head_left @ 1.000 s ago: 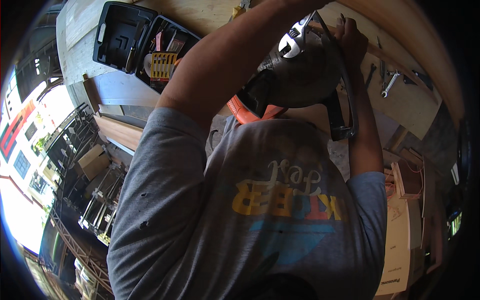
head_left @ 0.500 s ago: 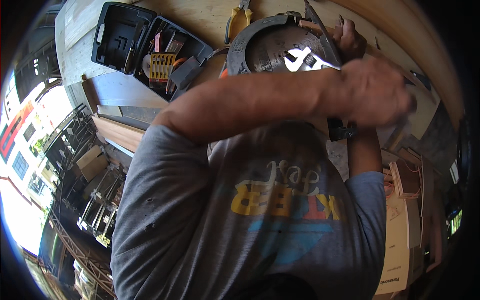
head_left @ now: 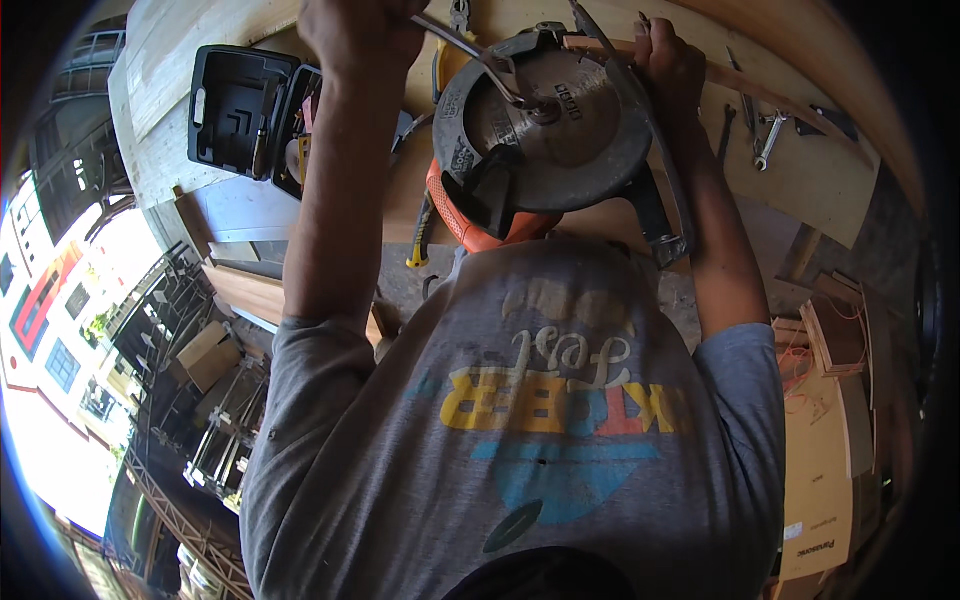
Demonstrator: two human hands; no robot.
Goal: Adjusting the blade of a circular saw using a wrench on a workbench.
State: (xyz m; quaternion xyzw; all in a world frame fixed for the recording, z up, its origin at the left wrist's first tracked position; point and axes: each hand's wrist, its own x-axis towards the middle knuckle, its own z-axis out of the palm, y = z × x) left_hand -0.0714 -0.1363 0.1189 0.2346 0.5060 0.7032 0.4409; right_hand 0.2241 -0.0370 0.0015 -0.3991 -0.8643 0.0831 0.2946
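Note:
At the top left of centre, my left hand [head_left: 362,35] is closed around the handle of an adjustable wrench [head_left: 462,42]. The wrench's jaw meets the bolt [head_left: 545,110] in the middle of a circular saw blade [head_left: 592,128]. Black guard parts surround that blade, and the circular saw's orange body [head_left: 452,212] shows beneath. My right hand [head_left: 672,68] is closed beside the saw's base plate [head_left: 655,130], gripping a thin wooden strip [head_left: 598,45] whose end reaches the blade's edge. The fingers' undersides are hidden.
An open black tool case [head_left: 235,112] lies left, partly behind my left forearm. Yellow-handled pliers [head_left: 445,72] and a yellow-and-black handled tool [head_left: 420,232] lie beside the saw. A combination wrench [head_left: 770,140] rests on the wooden bench [head_left: 840,205] at right. Boards [head_left: 835,330] stand lower right.
My left hand has swung from the right, across the saw, to the upper left with the adjustable wrench. The wrench now sits at the blade's bolt. My right hand stays beside the base plate.

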